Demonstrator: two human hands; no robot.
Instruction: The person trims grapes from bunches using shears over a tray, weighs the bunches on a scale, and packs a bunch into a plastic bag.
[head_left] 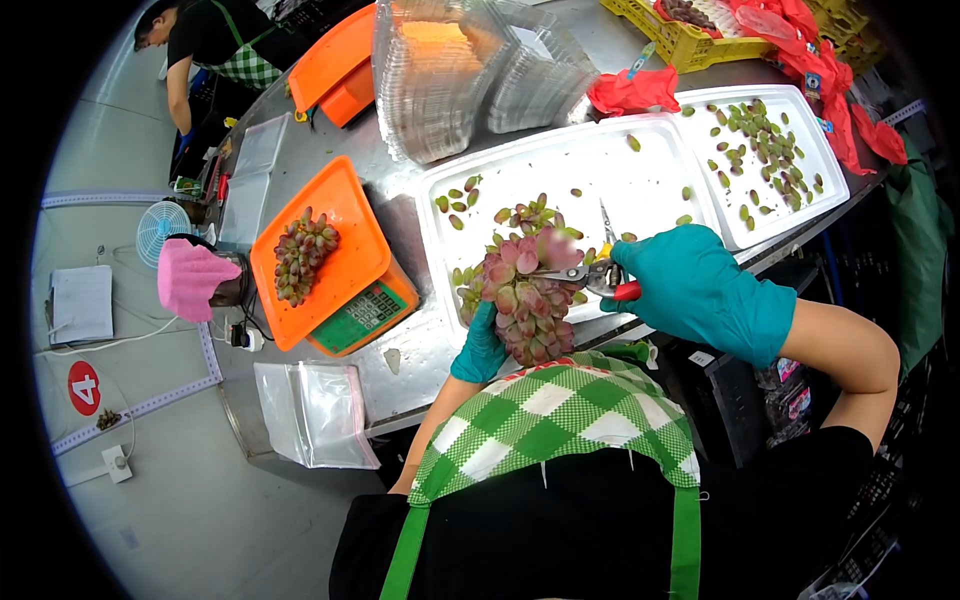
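A large bunch of grapes (530,300), green and reddish, hangs over the near edge of a white tray (440,270). Gloved in teal, my left hand (481,345) holds the bunch from its lower left side, its fingers partly hidden. My right hand (690,285), also in a teal glove, is closed on red-handled scissors (600,278), whose blades reach into the right side of the bunch. Loose grapes (460,198) lie on the tray.
An orange scale (375,320) holds a small bunch at left. Plastic clamshells (430,100) are stacked behind. A second white tray (830,185) with loose grapes stands right. Plastic bags (315,415) lie front left. A co-worker (210,50) bends at upper left.
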